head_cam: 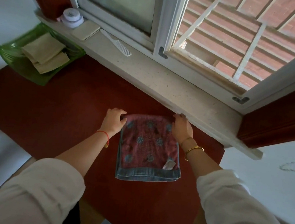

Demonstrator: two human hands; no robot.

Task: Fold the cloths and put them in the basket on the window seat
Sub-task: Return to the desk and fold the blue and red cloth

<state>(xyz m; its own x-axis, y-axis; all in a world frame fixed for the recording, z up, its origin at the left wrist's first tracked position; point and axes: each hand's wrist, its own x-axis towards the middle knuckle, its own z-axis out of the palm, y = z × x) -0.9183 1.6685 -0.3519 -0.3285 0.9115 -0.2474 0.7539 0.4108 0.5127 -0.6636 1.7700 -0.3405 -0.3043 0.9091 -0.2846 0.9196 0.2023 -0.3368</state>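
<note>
A pink cloth with blue dots and a blue hem (148, 147) lies folded on the dark red window seat (59, 108), just below the sill. My left hand (113, 121) grips its far left corner. My right hand (181, 128) grips its far right corner. The near hem lies flat, with a small white label showing at the right. A green basket (7, 51) stands at the far left of the seat and holds folded beige cloths (45, 52).
The stone window sill (165, 84) runs along the back with a white comb (118, 44), a round white jar (72, 17) and a flat white box (86, 30). The window's right half is open. White surfaces flank the seat on both sides.
</note>
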